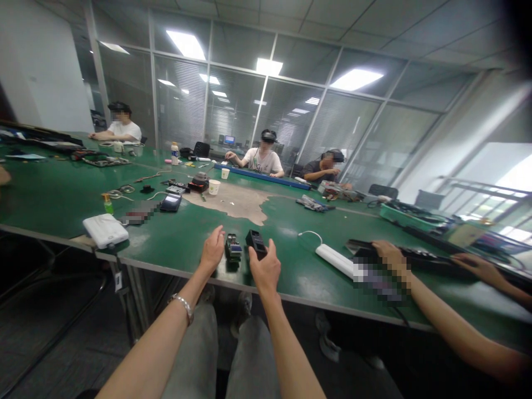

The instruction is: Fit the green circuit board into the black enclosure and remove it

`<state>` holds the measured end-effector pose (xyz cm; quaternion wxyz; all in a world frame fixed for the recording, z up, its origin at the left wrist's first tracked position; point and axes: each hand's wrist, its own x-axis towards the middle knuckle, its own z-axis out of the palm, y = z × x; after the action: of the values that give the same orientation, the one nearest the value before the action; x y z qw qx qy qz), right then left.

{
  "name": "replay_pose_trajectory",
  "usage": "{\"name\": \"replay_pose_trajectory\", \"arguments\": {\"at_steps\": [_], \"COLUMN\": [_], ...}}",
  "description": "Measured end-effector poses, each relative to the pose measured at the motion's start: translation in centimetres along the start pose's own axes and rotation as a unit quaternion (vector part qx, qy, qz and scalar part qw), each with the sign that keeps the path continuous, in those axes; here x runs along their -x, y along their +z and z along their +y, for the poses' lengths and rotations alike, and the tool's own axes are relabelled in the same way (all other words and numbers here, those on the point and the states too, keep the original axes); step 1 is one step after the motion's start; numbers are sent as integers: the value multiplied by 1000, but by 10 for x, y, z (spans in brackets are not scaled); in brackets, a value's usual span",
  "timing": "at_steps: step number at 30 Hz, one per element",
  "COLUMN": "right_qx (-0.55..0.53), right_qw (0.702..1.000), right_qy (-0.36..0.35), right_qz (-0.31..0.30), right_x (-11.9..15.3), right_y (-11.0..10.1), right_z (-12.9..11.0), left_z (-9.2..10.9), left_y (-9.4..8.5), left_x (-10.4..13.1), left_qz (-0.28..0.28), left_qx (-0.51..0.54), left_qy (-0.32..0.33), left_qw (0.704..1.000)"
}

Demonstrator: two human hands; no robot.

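Note:
My right hand (266, 267) has its thumb and fingers around the near end of a black plastic housing (256, 241) with square recesses, tilted at the table's front edge. Just left of it stands a small electronic device (233, 248) with an exposed board and what looks like a little screen. Beside that device is my left hand (213, 249), its fingers loosely bent and nothing visible in them. A narrow gap shows between this hand and the device. A silvery bracelet (183, 306) circles my left wrist.
On the green table (187, 244) lie a white box-shaped device (106, 230) at left and a white power strip (338, 261) at right. A neighbour's hand (393, 257) rests by a long black part. Paper cups (214, 187) and loose electronics stand farther back. Several people sit around.

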<state>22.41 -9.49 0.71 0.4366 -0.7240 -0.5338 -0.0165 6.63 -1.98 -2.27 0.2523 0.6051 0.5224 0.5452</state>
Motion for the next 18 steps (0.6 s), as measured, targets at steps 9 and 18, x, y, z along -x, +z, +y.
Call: {"name": "replay_pose_trajectory", "arguments": {"at_steps": [9, 18], "right_qx": [38, -26], "right_qw": [998, 999], "right_qy": [-54, -26], "right_qz": [1, -17], "right_x": [6, 2], "right_y": [10, 0], "right_z": [24, 12], "left_z": [-3, -2], "left_y": [2, 1], "left_x": [-2, -2], "left_qz": [1, 12], "left_qx": [2, -2], "left_qy": [-3, -4], "left_qw": [1000, 1000]}}
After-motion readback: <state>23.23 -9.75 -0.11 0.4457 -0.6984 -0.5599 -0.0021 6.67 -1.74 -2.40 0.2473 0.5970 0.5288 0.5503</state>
